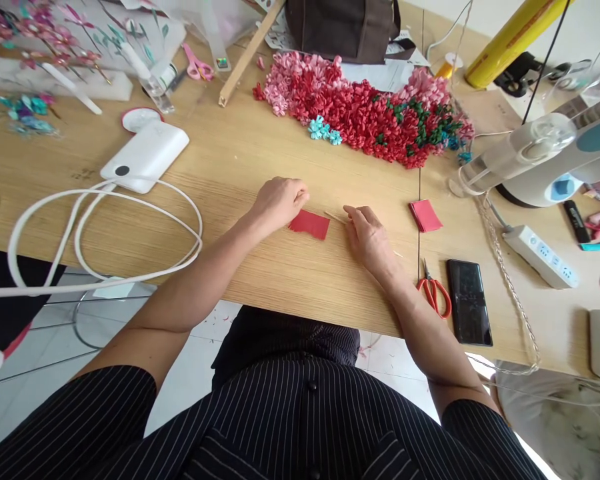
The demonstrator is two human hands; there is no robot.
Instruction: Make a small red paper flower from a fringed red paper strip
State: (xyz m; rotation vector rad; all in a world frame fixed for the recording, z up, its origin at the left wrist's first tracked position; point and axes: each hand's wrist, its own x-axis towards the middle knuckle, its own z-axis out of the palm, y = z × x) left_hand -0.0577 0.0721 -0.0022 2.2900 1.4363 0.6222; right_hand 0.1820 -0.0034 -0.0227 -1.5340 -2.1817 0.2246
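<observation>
A small red paper piece (310,224) lies flat on the wooden table (260,267) between my hands. My left hand (279,200) rests just left of it, fingers curled, fingertips at the paper's upper left corner. My right hand (367,235) lies to the right, fingers closed around a thin wooden stick (334,216) whose tip points toward the paper. A small stack of red paper squares (425,215) sits further right.
A heap of red, pink and green paper flowers (370,110) lies at the back. Red scissors (434,291) and a black phone (469,301) lie right of my right arm. A white device (147,155) with looping cable sits left; a power strip (540,255) is at right.
</observation>
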